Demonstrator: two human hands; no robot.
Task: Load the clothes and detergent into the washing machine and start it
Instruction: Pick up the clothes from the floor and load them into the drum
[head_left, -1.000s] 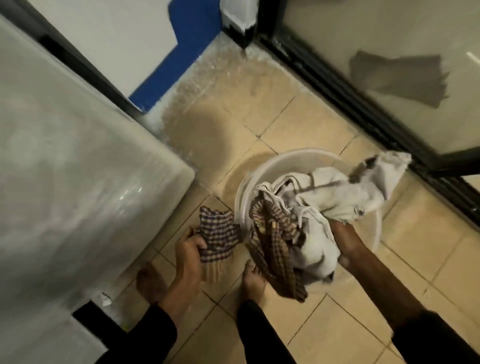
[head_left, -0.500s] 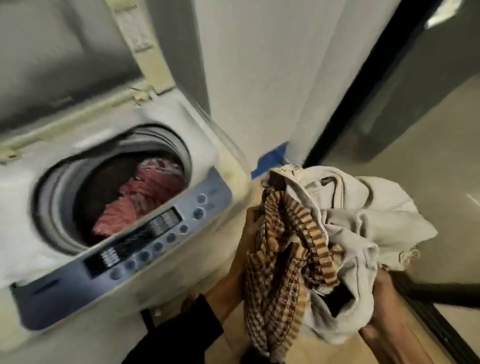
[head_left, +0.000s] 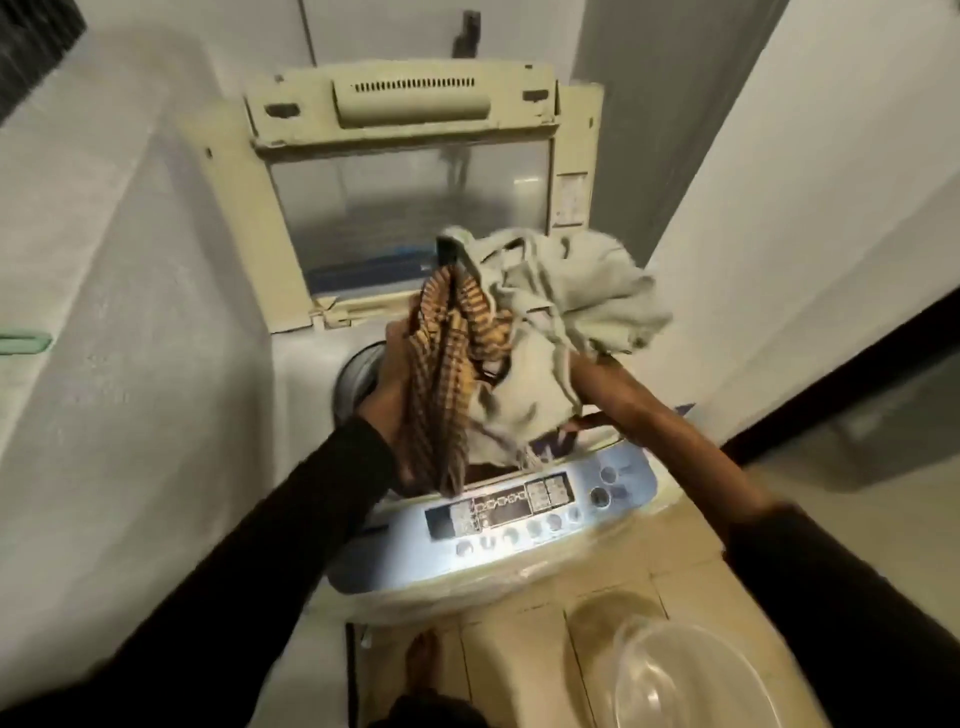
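From the head view we look down on a top-loading washer (head_left: 395, 358) with its lid (head_left: 410, 192) standing upright at the back. Our left hand (head_left: 389, 395) holds a brown checked cloth (head_left: 447, 384) over the drum opening, fingers closed around its upper part, so that the cloth hangs down to just above the control panel (head_left: 524, 509). Our right hand is buried under a pale bundle (head_left: 566, 306) of clothes; only the forearm (head_left: 660, 431) shows, so we cannot tell how its fingers are set, though the bundle rests on that arm and hand. Checked cloth and pale bundle touch each other and sit together over the drum (head_left: 358, 379), whose grey rim shows at the left of our left hand. Something dark shows inside the drum beneath the clothes, too hidden to make out. Both sleeves are black. On the tiled floor (head_left: 524, 670) in front of the washer stands a clear basin (head_left: 680, 675), and one bare foot (head_left: 421, 670) shows just beside the washer's base.
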